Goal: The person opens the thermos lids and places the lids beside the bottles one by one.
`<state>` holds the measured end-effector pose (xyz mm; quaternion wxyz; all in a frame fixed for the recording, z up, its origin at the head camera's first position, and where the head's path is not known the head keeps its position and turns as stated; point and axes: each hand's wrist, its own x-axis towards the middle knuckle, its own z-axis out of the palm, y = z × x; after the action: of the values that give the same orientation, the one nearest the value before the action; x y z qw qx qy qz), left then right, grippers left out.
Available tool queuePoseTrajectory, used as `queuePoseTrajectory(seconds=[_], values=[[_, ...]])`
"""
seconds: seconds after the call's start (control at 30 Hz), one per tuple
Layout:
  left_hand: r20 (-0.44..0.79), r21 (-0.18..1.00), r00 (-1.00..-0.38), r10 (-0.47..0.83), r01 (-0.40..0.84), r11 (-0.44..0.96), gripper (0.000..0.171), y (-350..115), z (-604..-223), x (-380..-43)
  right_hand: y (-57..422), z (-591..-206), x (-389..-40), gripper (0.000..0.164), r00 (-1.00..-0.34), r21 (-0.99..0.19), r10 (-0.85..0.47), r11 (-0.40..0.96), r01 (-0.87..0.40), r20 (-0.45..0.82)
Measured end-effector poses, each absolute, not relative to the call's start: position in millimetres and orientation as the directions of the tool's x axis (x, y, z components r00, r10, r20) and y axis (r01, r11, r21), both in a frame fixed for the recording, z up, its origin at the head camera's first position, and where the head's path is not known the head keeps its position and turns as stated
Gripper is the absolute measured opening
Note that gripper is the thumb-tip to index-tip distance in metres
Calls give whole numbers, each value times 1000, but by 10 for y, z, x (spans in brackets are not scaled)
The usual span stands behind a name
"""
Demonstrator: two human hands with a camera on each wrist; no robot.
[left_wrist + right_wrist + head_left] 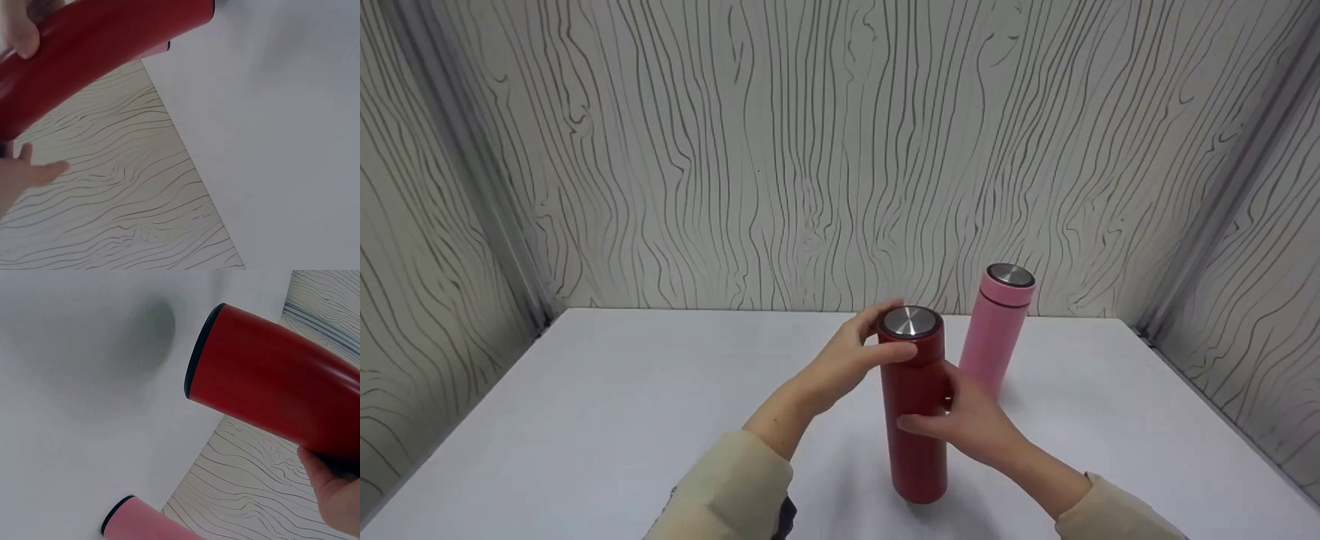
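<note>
A tall red thermos (916, 420) with a steel-topped lid (911, 321) is upright between both hands. My left hand (847, 356) is at the lid end, thumb across the front and fingers reaching behind. Lower down, my right hand (979, 420) grips the body from the right side, its thumb across the front. In the right wrist view the dark base of the red thermos (270, 377) hangs over the table, apart from its shadow. Behind it to the right stands a pink thermos (994, 337), partly covered by the right hand.
The white table (660, 397) reaches back to a wood-grain patterned panel (780, 150). Similar panels rise at the left and right, with grey metal posts (1222, 195) in the corners. The pink thermos is close beside the right hand.
</note>
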<state>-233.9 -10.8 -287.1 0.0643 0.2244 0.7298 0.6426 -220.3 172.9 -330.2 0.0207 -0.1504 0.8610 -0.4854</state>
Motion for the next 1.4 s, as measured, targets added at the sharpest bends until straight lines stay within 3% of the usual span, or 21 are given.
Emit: queuePoseTrajectory(seconds=[0.3,0.47,0.57,0.67,0.77,1.1,1.27,1.4], values=[[224,957,-930,293,267,114,58,-76,-2871,-2344,1695,-3328,-2188,66,-951,-831,-274,489,-263,140],[212,961,-953,214,243,129,67,38,-2843,-2308,1696,-3305,-2207,66,-954,-814,-258,514,-270,153],[187,967,-941,283,227,116,73,18,-2826,-2299,1717,-3288,-2224,67,-952,-826,-272,497,-265,141],[183,969,-904,387,232,84,68,-57,-2834,-2317,1732,-3272,-2230,67,-955,-845,-270,476,-245,125],[192,968,-893,407,241,71,62,-98,-2852,-2336,1728,-3265,-2227,66,-959,-855,-260,466,-227,113],[237,959,-956,172,258,116,65,46,-2887,-2312,1649,-3276,-2213,66,-957,-834,-238,483,-266,167],[215,971,-935,283,235,37,70,30,-2886,-2292,1663,-3252,-2206,68,-950,-855,-279,450,-260,142],[235,969,-883,406,247,-22,59,-53,-2899,-2314,1674,-3232,-2195,67,-949,-885,-298,407,-226,105]])
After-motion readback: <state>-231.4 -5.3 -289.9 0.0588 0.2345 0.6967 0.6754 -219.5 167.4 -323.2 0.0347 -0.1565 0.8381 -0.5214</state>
